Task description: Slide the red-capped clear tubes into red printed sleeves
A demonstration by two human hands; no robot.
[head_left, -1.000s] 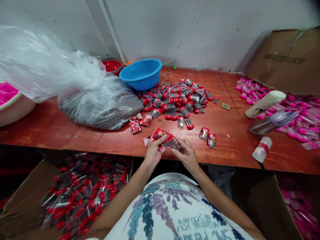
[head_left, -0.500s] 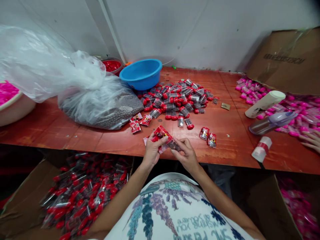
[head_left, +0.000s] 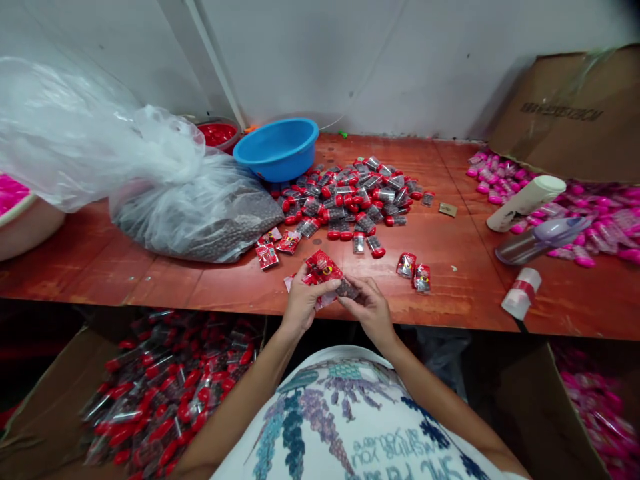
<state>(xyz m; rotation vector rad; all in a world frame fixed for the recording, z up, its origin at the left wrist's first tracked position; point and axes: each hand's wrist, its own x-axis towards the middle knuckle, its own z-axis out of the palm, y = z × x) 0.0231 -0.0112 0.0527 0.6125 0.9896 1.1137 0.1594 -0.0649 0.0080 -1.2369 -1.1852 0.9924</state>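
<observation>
My left hand [head_left: 300, 305] is closed on a red printed wrapper [head_left: 321, 264] at the table's front edge. My right hand [head_left: 369, 308] pinches a small clear container with dark contents [head_left: 347, 289] whose other end is at or inside the wrapper; I cannot tell how far in it is. More red-and-pink wrappers [head_left: 289, 283] show beneath and beside my left fingers. Just beyond lie several loose red packets [head_left: 267, 256]. To the right of my hands are two wrapped containers [head_left: 422, 279]. Farther back is a heap of clear containers with red caps [head_left: 355, 193].
A tied plastic bag of dark beads [head_left: 200, 220] and a blue basin [head_left: 277, 150] stand at the back left. On the right are a white bottle [head_left: 525, 203], a purple-lidded bottle [head_left: 540, 241], a roll [head_left: 522, 293] and pink containers [head_left: 600, 230]. Below left, a carton [head_left: 55, 393] holds red-capped containers.
The wrapper has turned a little and shows more of its printed face, with less of the container visible. Another person's hand at the right edge has gone out of view.
</observation>
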